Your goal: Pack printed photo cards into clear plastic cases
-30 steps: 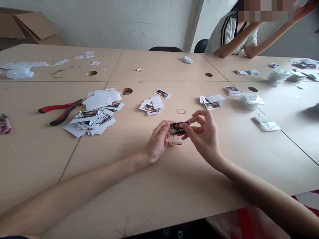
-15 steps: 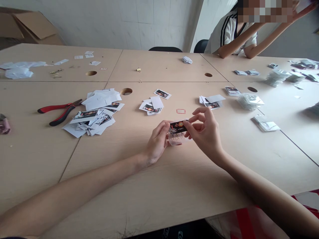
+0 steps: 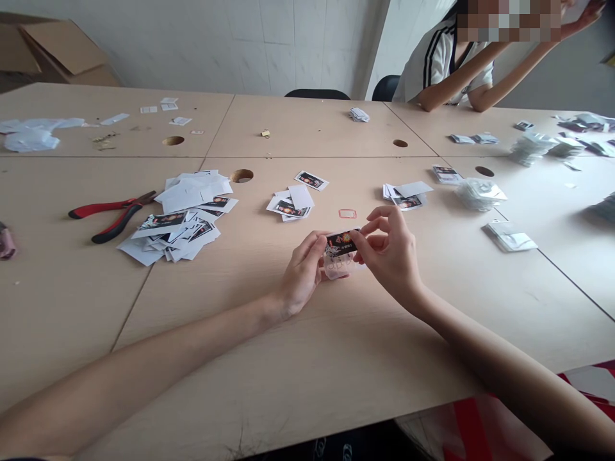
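A small clear plastic bag [image 3: 337, 267] is held up in front of me, with tiny looped pieces faintly showing inside. Across its top lies a black printed card [image 3: 340, 243] with an orange burst and white lettering. My left hand [image 3: 303, 272] grips the bag and card by their left side, thumb on the front. At the card's upper right, my right hand [image 3: 391, 256] pinches the edge between thumb and finger. Whether the card is inside the bag or on it, I cannot tell. A red-outlined tag [image 3: 347, 214] lies on the table just beyond my hands.
Loose cards [image 3: 177, 230] are heaped on the left beside red-and-black pliers [image 3: 115, 214]. Smaller card piles [image 3: 291, 203] lie ahead. Packed clear bags [image 3: 480, 194] are stacked at right. Round holes [image 3: 241, 176] pierce the table [image 3: 269, 397]. Another person [image 3: 432, 70] sits across with arms raised.
Both hands keep their hold on the bag and card with hardly any movement. The whole view has shifted very slightly.
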{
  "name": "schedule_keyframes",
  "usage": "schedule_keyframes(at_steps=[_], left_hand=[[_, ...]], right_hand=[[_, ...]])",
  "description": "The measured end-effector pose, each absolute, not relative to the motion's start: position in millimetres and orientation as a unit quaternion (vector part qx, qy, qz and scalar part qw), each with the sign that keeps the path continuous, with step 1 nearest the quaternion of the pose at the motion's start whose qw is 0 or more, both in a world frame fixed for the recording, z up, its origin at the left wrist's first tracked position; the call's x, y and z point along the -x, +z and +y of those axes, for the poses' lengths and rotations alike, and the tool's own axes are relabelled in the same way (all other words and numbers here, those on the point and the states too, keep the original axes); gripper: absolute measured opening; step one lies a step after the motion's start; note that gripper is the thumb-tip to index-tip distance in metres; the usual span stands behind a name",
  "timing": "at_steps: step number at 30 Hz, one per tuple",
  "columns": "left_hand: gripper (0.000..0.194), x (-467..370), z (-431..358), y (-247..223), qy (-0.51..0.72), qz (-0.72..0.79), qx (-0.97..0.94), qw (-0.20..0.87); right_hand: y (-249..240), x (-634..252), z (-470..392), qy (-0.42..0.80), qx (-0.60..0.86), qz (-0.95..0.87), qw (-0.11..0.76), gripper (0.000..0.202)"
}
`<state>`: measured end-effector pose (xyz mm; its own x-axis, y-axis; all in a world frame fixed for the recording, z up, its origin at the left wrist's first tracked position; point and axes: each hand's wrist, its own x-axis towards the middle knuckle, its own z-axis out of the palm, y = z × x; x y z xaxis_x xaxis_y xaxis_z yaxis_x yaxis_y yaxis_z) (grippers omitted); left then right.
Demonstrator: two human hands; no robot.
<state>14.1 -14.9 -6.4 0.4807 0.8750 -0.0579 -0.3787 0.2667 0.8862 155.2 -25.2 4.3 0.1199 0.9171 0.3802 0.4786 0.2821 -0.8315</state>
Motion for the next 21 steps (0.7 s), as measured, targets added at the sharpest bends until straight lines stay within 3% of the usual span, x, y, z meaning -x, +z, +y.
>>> schedule_keyframes(at_steps=[21], left_hand=[[0.023,-14.9,-14.0,-7.2,0.427,0.294,-0.428,0.74]], right_hand=[[2.5,-154.2,-22.6,0.21,0.563,-0.621,0.502,0.02]])
